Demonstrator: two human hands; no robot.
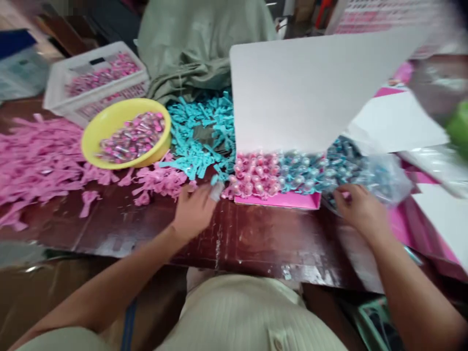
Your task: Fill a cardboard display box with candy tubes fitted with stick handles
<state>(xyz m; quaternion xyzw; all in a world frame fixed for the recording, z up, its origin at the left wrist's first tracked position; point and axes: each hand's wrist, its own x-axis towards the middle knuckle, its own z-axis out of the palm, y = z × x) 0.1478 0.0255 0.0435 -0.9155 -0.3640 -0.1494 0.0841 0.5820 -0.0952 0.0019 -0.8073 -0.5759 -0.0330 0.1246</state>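
Note:
My left hand (195, 208) is over the table beside small pink ribbon-like pieces (161, 180), fingers bent and apart. Something whitish and translucent (217, 191) shows at its fingertips, too blurred to name. My right hand (361, 210) curls its thumb and fingers together at the edge of a clear plastic bag (393, 183) of blue wrapped pieces (343, 158). A small pinkish spot shows between those fingers; what it is I cannot make out. Between my hands stands a pink box (278, 200) with its white lid (292, 92) raised, holding pink (256, 173) and blue (302, 170) shiny wrapped balls.
A yellow bowl (89, 139) of pink wrapped pieces stands left, before a white basket (60, 100) with similar ones. Pink strips (36, 161) spread across the far left; turquoise strips (197, 156) lie behind the box. White and pink card (442, 209) lies right. Opposite is grey-green cloth (204, 39).

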